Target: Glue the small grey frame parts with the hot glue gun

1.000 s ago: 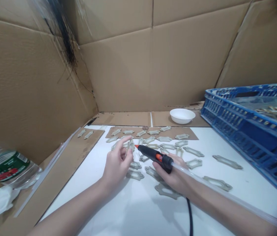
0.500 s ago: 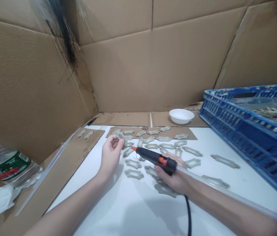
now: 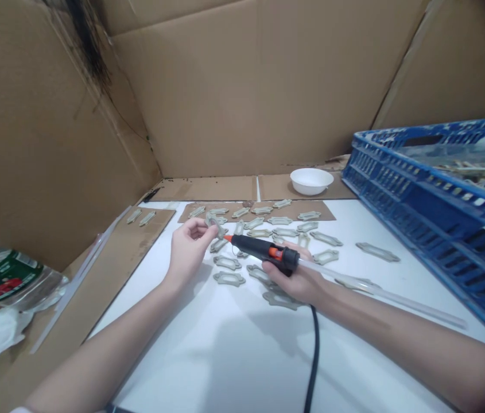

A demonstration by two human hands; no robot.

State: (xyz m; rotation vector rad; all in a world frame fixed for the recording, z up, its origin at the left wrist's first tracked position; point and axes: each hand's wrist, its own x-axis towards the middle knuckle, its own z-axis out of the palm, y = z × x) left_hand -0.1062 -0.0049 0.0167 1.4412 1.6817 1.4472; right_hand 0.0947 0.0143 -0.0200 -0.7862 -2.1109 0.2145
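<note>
In my left hand [image 3: 190,244] a small greyish-green label frame [image 3: 215,223] is pinched upright between thumb and fingers. My right hand [image 3: 296,275] grips a black hot glue gun [image 3: 259,248] with an orange tip, which meets or nearly meets the lower edge of that frame. A long clear glue stick [image 3: 380,291] sticks out of the gun's back, and a black cord [image 3: 314,355] runs down from it. Several similar flat frames lie around both hands on the white tabletop, one [image 3: 229,279] just below the gun's nozzle.
On the right stands a blue plastic crate [image 3: 397,189] with many pieces in it. A white bowl [image 3: 311,181] sits at the back on cardboard. Cardboard walls [image 3: 233,103] enclose the table. To the left are a green-labelled plastic bottle [image 3: 10,278] and crumpled white tissue [image 3: 1,332].
The glue gun's tip has come up against or very close to the frame in my left hand; a small gap showed before. The whole view has shifted slightly.
</note>
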